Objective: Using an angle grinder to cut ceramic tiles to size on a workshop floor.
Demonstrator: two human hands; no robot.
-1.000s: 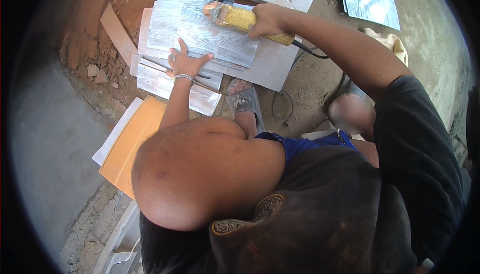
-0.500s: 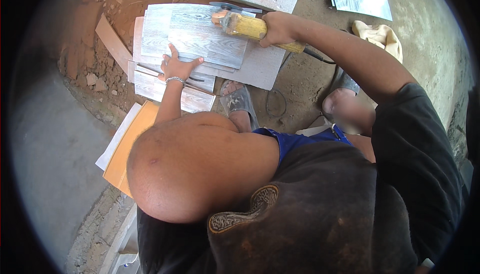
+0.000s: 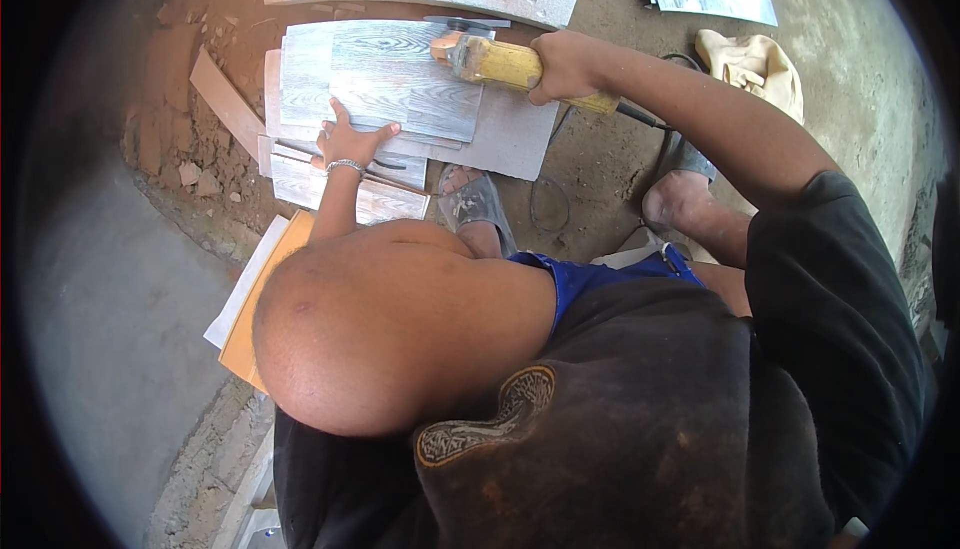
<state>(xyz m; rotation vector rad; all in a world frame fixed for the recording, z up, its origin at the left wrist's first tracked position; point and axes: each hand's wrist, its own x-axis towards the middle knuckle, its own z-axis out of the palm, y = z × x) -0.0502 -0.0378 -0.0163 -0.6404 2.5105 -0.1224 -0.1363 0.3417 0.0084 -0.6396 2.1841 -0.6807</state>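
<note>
Leftmost, a brown strip (image 3: 226, 104) beside rubble (image 3: 207, 183), then an orange board (image 3: 241, 351) just beside the knee (image 3: 320, 349). Next, resting the left hand (image 3: 348, 142), with fingers spread wide, at the near edge of the grey tile (image 3: 385, 79), flat on other pieces over a pale slab (image 3: 522, 129). Further right, gripping the grinder (image 3: 500, 63) in the right hand (image 3: 567, 67), with fingers wrapped round its yellow body, disc by the tile's far edge; cannot tell whether touching. Rightmost, a cream cloth (image 3: 752, 71).
</note>
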